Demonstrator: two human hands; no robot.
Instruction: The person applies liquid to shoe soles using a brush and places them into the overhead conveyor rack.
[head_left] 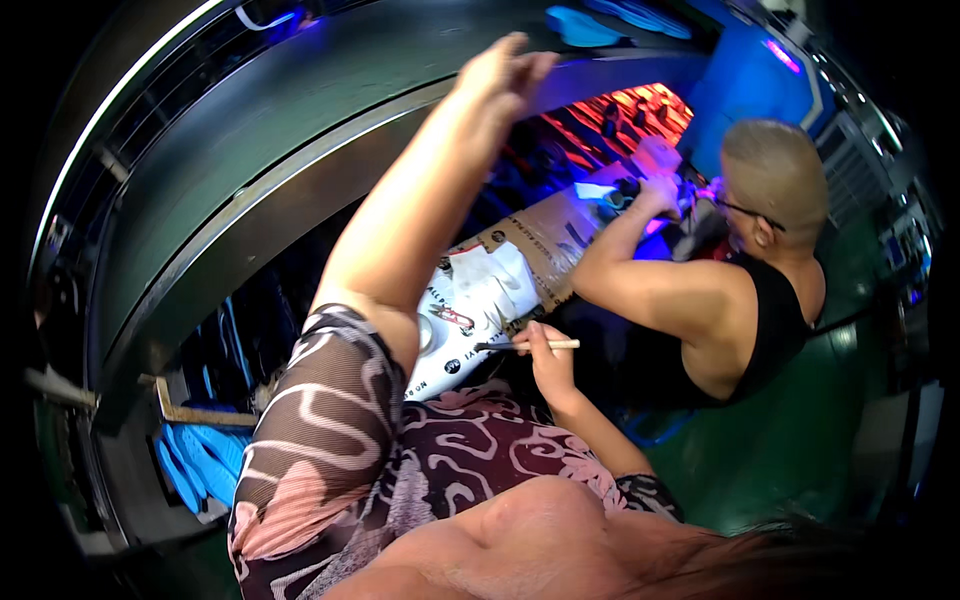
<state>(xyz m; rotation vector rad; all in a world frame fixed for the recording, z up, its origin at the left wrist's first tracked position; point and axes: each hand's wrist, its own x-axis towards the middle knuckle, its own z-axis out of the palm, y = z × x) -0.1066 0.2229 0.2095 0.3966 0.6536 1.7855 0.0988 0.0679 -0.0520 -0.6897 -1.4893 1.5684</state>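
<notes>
Green floor (800, 450); left hand (497, 78) half-spread, right (548, 362) clutching brush (564, 344).

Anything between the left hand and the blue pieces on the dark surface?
Nothing visible. Between the left hand and the nearer blue piece, only the dark surface shows. How high the hand is above it can't be told from this view.

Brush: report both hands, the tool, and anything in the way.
Right hand gripping brush, dark tip over white sheet. Left hand raised, open, nothing visible in it. Co-worker's arm close on the right, clear of brush.
</notes>
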